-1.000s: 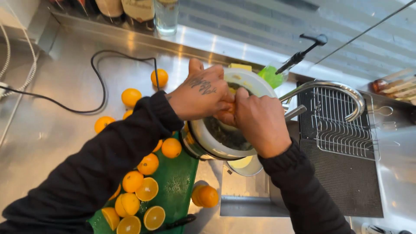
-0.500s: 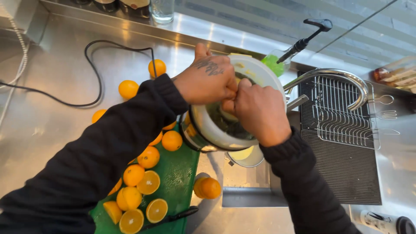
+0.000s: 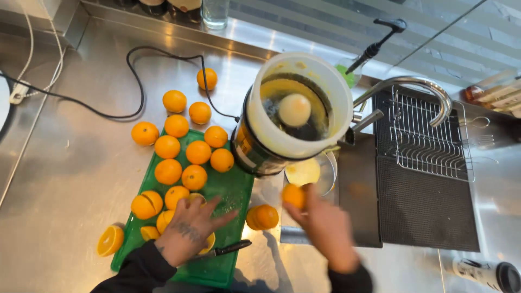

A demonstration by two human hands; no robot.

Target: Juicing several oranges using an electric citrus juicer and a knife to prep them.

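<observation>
Plainly, the right hand point(image 3: 325, 230) grips a slippery, soft orange half point(image 3: 293, 196) by its rind, while the left hand point(image 3: 190, 230) rests open on halves point(image 3: 163, 220).

Stainless steel counter point(image 3: 70, 179), brushed, with sink well at right. Directly on it: green cutting board point(image 3: 230, 190); citrus juicer point(image 3: 293, 114); black power cord point(image 3: 97, 111); 4 whole oranges point(image 3: 175, 101) off the board; 1 orange half point(image 3: 110, 240) by board's near corner; wire rack point(image 3: 429, 135) over black drainer mat point(image 3: 429, 209).
</observation>
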